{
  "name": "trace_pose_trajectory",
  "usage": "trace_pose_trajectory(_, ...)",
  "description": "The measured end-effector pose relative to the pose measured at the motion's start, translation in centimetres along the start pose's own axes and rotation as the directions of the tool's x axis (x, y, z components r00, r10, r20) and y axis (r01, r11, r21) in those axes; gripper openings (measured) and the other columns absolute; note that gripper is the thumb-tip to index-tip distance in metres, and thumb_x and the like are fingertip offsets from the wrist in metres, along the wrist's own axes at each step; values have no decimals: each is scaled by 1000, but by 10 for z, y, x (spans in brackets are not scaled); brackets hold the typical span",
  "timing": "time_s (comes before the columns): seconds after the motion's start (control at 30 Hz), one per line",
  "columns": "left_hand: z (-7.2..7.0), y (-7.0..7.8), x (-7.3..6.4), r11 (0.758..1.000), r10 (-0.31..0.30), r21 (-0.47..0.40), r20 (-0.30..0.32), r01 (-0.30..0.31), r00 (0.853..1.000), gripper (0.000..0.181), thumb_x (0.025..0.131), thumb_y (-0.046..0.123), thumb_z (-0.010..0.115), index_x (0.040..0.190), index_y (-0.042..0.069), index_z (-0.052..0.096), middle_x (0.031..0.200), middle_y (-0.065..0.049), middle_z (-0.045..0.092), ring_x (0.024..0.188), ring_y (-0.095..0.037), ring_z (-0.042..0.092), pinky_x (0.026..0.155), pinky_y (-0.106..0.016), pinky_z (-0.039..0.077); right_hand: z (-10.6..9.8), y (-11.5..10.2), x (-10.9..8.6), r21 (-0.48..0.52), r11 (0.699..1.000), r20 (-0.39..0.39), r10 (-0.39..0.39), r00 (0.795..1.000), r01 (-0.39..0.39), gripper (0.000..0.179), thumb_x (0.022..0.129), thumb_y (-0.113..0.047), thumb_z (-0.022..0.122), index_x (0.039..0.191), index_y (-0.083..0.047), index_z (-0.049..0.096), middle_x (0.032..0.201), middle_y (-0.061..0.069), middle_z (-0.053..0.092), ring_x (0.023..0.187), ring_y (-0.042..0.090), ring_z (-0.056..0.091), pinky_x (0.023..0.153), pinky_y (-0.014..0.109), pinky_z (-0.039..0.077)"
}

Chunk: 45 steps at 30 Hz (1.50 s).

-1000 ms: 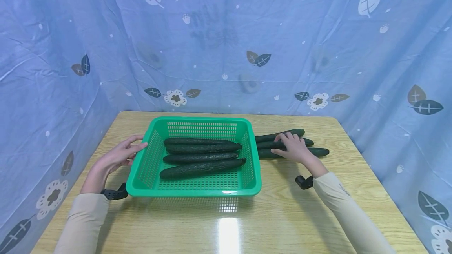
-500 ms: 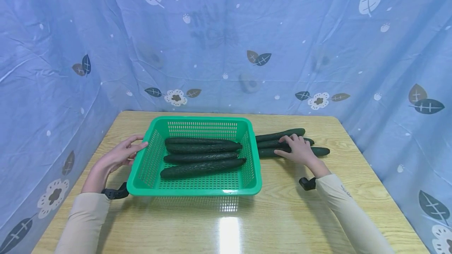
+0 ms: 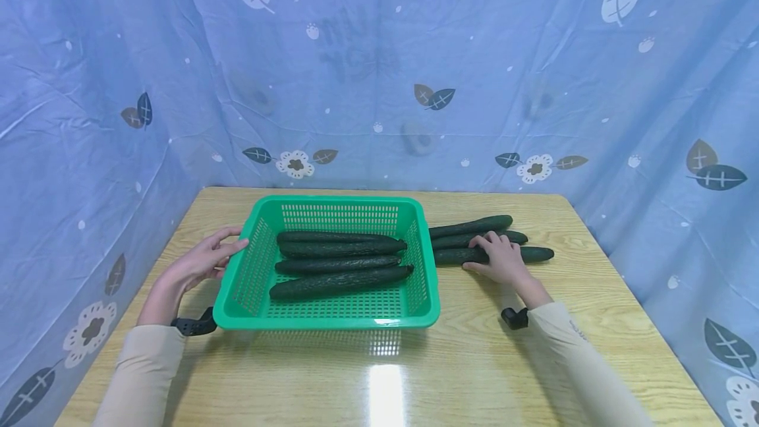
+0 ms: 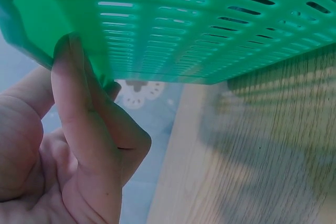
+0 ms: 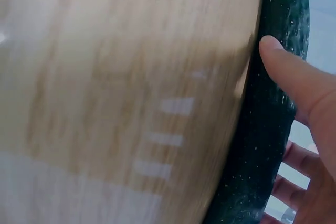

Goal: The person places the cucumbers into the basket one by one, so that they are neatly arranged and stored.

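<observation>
Right of the basket point(image 3: 326, 323), the right grip point(image 3: 504, 262) grasps the front cucumber point(image 3: 538, 254) between thumb and fingers while the left grip point(image 3: 204, 259) pinches the basket's left rim, and a hasty lift could bump the basket or roll the middle cucumber point(image 3: 518, 237) loose.

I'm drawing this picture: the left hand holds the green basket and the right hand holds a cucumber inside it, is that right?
Not quite: the cucumber in the right hand is outside the green basket, to its right, as the head view shows. The left hand does hold the basket.
</observation>
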<state>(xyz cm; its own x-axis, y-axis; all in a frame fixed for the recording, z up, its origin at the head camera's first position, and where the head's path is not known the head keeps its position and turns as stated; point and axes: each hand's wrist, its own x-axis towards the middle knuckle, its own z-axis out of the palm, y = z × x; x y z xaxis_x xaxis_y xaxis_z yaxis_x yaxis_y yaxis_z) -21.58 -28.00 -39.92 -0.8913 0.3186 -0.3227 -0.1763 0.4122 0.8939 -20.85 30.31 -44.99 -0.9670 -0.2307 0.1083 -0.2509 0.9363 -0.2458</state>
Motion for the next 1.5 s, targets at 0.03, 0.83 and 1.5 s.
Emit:
trace_pose_trajectory(0.03, 0, 0, 0, 1000, -1, 0, -1, 1, 1000, 71, 95, 44, 48, 147, 10, 13, 59, 7, 22, 50, -8, 26, 54, -28, 37, 0, 0, 0, -4, 1000, -6, -5, 1000, 5, 45, 80, -45, 69, 113, -16, 59, 111, 14, 49, 101, 40, 43, 84, 60, 29)
trace_pose_trajectory(0.83, -1, -3, 0, 1000, 10, -8, -1, -10, 1000, 66, 96, 42, 48, 145, 11, 18, 61, 6, 27, 50, -9, 28, 53, -29, 38, 8, 13, -5, 75, 988, 67, -143, 987, 138, 49, 96, -43, 46, 131, -9, 45, 113, 14, 43, 102, 33, 36, 89, 57, 24)
trace_pose_trajectory(1.5, 0, 1, -1, 1000, 8, -2, 7, -8, 1000, 65, 95, 43, 48, 144, 11, 19, 61, 5, 30, 51, -8, 33, 55, -29, 41, -27, 2, 4, 5, 998, 32, -57, 998, 57, 51, 97, -49, 40, 132, -12, 47, 111, 14, 48, 94, 32, 42, 81, 50, 30)
